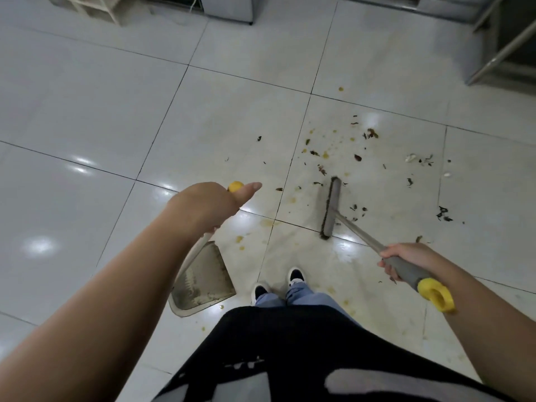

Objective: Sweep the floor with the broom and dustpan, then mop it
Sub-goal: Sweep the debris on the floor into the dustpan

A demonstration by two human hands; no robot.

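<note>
My left hand [211, 206] grips the top of the dustpan's long handle, whose yellow end cap shows by the thumb. The grey dustpan [203, 281] rests on the floor tiles just left of my feet. My right hand [406, 261] grips the grey broom handle near its yellow loop end [436, 294]. The broom's grey head [330, 208] sits on the floor ahead of me. Dark leaf scraps and crumbs [368, 134] lie scattered to the right of and beyond the broom head. Yellowish stains [324, 153] spot the tiles.
Glossy pale floor tiles [87, 111] stretch out to the left. A grey cabinet base [229, 8] and a pale wooden shelf unit [87, 7] stand at the far edge. Metal frame legs [493, 53] stand at the far right. My shoes [295, 275] are between dustpan and broom.
</note>
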